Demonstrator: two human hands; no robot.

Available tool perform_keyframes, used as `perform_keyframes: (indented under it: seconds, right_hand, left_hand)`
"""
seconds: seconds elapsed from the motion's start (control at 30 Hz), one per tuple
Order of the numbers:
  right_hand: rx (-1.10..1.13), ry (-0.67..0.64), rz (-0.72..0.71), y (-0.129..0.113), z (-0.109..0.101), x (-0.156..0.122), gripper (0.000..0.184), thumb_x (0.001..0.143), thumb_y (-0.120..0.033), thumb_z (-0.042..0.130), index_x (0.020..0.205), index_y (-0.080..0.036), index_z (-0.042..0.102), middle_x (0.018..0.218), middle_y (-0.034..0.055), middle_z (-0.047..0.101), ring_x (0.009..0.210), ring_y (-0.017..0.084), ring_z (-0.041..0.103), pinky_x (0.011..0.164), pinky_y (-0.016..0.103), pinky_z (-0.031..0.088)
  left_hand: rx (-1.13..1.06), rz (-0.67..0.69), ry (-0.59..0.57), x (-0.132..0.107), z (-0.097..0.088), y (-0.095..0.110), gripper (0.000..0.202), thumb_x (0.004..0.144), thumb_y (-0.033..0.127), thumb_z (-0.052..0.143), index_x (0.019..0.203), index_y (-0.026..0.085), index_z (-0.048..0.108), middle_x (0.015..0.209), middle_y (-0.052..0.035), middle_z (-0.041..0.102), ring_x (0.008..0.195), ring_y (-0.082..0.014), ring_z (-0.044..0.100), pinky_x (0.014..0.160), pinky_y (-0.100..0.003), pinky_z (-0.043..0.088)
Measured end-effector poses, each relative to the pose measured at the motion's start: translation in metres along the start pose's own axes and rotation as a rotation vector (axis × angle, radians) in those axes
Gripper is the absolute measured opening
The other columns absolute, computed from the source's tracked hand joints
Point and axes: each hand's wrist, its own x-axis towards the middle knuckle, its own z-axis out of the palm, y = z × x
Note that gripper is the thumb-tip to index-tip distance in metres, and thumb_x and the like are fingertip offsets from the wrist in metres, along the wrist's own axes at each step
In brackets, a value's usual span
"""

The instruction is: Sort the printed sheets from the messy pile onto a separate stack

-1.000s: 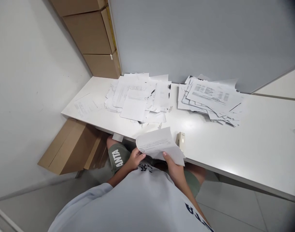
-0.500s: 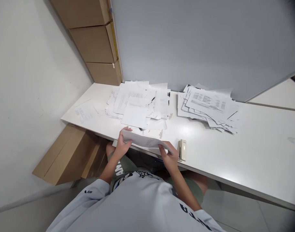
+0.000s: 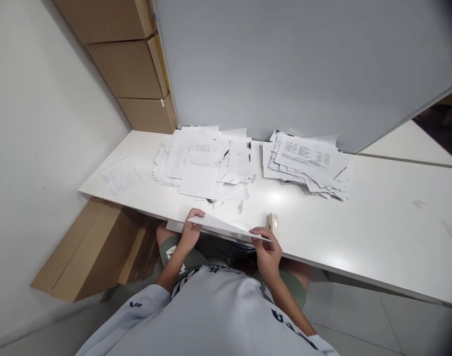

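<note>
— Left grip (image 3: 191, 230)?
— Clenched on the left end of a sheaf of paper (image 3: 226, 225), curled over its upper edge.

— Right grip (image 3: 267, 252)?
— Closed as well, pinching the sheaf's right tip.

— And the sheaf itself?
— Stretched between both grips, tilted and seen almost edge-on, right at the front edge of the white counter (image 3: 377, 232). Contact with the counter impossible to tell from this view.

— Straight ahead of the left grip?
— A loose, overlapping pile of printed sheets (image 3: 199, 165), well beyond the sheaf, with a dark pen (image 3: 225, 155) lying on top.

— Ahead of the right grip?
— A second messy pile of printed sheets (image 3: 303, 160), set apart from the first. Much nearer, just past the right grip, a beige stapler (image 3: 272, 222) on the counter.

— Farther left of the left grip?
— One printed sheet (image 3: 118, 180) flat on the counter, near its left end. Below and left of the left grip, cardboard boxes (image 3: 88, 252) under the counter.

— Beyond the piles?
— A grey panel (image 3: 285, 64), directly behind the counter, and stacked cardboard boxes (image 3: 125, 64) up the far left.
</note>
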Motion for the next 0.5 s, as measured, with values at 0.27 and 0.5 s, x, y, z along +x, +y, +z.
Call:
perform_keyframes:
  seconds: [0.27, 0.5]
  right_hand:
    - [-0.160, -0.135, 0.254, -0.009, -0.055, -0.010, 0.030, 0.081, -0.051, 0.064, 0.079, -0.021, 0.067, 0.083, 0.0074, 0.072, 0.079, 0.024, 0.066, 0.071, 0.036, 0.053]
    - [-0.268, -0.130, 0.733, 0.017, -0.156, -0.026, 0.047, 0.058, -0.057, 0.075, 0.081, -0.016, 0.070, 0.081, 0.0091, 0.074, 0.073, 0.027, 0.067, 0.060, 0.034, 0.052]
  left_hand:
    - [0.029, -0.037, -0.030, -0.014, 0.004, 0.008, 0.011, 0.083, 0.031, 0.057, 0.076, 0.023, 0.059, 0.075, -0.0013, 0.060, 0.077, -0.0195, 0.057, 0.075, -0.031, 0.046]
    - [0.004, -0.045, -0.003, -0.016, 0.053, 0.029, 0.013, 0.082, 0.017, 0.047, 0.080, 0.023, 0.059, 0.068, 0.0016, 0.059, 0.068, -0.0156, 0.058, 0.073, -0.029, 0.046]
